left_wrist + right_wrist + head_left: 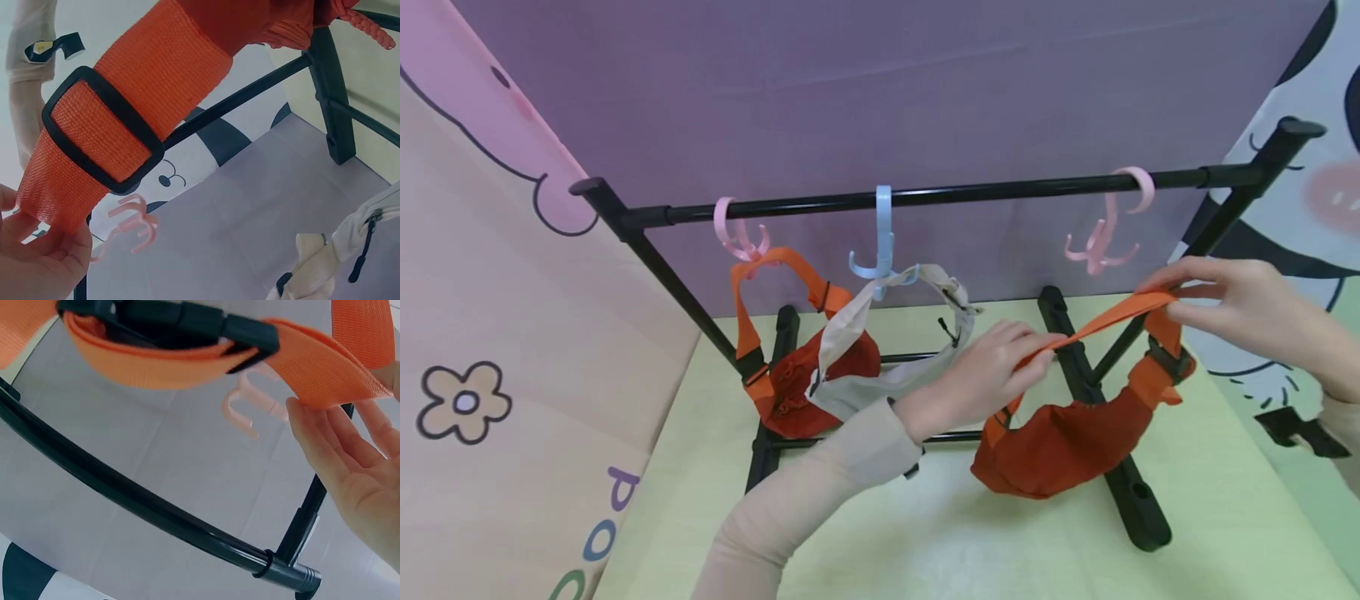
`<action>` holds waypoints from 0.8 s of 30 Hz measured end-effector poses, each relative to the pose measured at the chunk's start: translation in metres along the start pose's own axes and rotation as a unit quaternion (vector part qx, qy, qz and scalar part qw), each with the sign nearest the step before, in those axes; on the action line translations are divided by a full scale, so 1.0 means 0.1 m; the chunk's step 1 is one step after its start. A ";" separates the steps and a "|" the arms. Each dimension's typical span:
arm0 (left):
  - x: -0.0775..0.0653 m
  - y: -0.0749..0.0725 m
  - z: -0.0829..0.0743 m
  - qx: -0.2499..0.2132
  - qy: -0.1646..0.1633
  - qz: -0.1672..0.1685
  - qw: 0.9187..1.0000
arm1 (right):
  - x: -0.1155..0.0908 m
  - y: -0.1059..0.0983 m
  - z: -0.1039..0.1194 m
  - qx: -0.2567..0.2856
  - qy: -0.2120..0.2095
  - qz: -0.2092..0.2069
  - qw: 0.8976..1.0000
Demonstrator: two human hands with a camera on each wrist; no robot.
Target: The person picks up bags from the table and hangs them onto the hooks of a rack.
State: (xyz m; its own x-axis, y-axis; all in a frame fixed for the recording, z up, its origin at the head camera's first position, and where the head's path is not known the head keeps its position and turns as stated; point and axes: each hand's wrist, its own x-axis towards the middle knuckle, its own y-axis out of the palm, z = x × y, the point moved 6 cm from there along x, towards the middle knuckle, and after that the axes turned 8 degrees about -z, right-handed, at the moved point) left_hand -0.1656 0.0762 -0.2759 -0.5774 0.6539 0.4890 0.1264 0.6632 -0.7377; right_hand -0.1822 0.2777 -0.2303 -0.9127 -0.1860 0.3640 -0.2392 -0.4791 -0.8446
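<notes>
An orange-red waist bag (1063,450) hangs by its orange strap (1108,318) in front of the rack's right side. My left hand (981,379) pinches one end of the strap's upper stretch. At the other end, my right hand (1247,304) holds the strap between thumb and fingers. A black slider buckle (103,128) sits on the webbing above the left fingers in the left wrist view. The right wrist view shows a black clip (181,325) on the strap, beside the right hand (356,462). Behind the strap, a pink hook (1101,242) hangs from the bar.
The black rack's top bar (1000,193) also carries a blue hook (883,242) with a light grey bag (880,387) and another pink hook (741,242) with a second orange-red bag (790,392). The rack's right foot (1138,500) stands on a pale table (1000,550).
</notes>
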 end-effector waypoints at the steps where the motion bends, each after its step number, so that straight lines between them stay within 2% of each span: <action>1: 0.02 -0.01 -0.01 0.000 0.001 -0.002 1.000 | 0.00 -0.02 -0.01 -0.003 0.002 -0.002 1.000; 7: 0.14 -0.06 -0.02 0.005 0.000 -0.003 1.000 | 0.05 -0.11 -0.06 -0.027 0.005 -0.007 1.000; 10: 0.20 -0.10 -0.03 0.008 0.003 -0.008 1.000 | 0.08 -0.16 -0.05 -0.044 -0.002 -0.022 0.999; 18: 0.32 -0.17 -0.04 0.041 0.007 -0.034 0.999 | 0.12 -0.26 0.13 -0.086 -0.100 -0.101 0.986; 21: 0.35 -0.16 -0.02 0.046 -0.005 -0.039 0.998 | 0.13 -0.27 0.16 -0.100 -0.114 -0.108 0.982; 24: 0.40 -0.16 0.00 0.051 -0.013 -0.049 0.997 | 0.16 -0.26 0.15 -0.110 -0.111 -0.103 0.982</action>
State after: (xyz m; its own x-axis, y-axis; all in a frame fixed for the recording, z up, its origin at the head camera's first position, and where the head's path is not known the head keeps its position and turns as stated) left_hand -0.1907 0.0913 -0.2449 -0.6034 0.5768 0.5506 -0.0141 0.6826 -0.7306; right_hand -0.1857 0.2740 -0.1964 -0.7484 -0.2984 0.5923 -0.4991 -0.3346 -0.7993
